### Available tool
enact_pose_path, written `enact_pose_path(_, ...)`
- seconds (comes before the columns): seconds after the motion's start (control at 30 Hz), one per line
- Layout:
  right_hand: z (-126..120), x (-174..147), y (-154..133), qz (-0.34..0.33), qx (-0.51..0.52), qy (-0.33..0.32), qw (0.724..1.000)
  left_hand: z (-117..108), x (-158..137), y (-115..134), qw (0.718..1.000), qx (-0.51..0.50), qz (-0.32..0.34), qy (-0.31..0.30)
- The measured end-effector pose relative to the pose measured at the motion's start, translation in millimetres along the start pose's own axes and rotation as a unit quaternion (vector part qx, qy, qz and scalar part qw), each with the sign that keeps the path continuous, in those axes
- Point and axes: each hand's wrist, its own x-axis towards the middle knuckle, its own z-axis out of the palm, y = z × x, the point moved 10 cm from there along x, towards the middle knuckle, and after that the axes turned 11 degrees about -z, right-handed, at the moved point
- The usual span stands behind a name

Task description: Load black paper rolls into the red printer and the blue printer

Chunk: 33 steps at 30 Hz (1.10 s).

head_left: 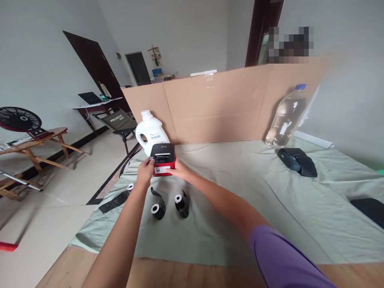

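A small black-and-red receipt or label printer (163, 154) is held between my two hands in front of a white jug. My left hand (145, 170) closes on its left side, thumb near the top edge. From the right, my right hand (180, 169) grips the other side, fingers partly hidden behind it. Whether the printer rests on the cloth, I cannot tell. Nearer to me stand two black rolls with white cores, the left roll (158, 211) and the right roll (182, 205), each with a loose strip. Another roll (130, 187) lies partly behind my left forearm, its black strip stretched out flat.
A white jug (151, 132) leans behind the printer, before a cardboard panel (216, 108). At right are a large clear bottle (286, 118), a dark folded device (297, 162) and a black object (370, 210) on the green cloth (228, 180). A person is behind the panel.
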Motion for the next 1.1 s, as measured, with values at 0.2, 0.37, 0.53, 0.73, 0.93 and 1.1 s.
enact_pose_path(0.2, -115, -78, -107, -0.109, -0.103, 0.036, 0.988, 84, -141, 49, 0.985, 0.039, 0.132, -0.105)
enact_pose_path(0.37, -191, -156, -152, -0.108, -0.209, 0.068, 0.970, 166, -217, 30, 0.966, -0.077, 0.140, -0.201)
enact_pose_path(0.53, -225, -200, -139, -0.062, -0.310, 0.115, 0.942, 211, -232, 4, 0.954, -0.112, 0.119, -0.252)
enact_pose_path(0.73, -229, -207, -120, -0.047, -0.370, 0.103, 0.922, 216, -230, -6, 0.959, -0.098, 0.115, -0.239)
enact_pose_path(0.93, -230, -211, -121, -0.043, -0.399, 0.102, 0.910, 218, -230, -10, 0.960, -0.081, 0.127, -0.236)
enact_pose_path(1.1, -230, -216, -117, -0.028, -0.397, 0.109, 0.911, 217, -230, -12, 0.960, -0.061, 0.139, -0.237)
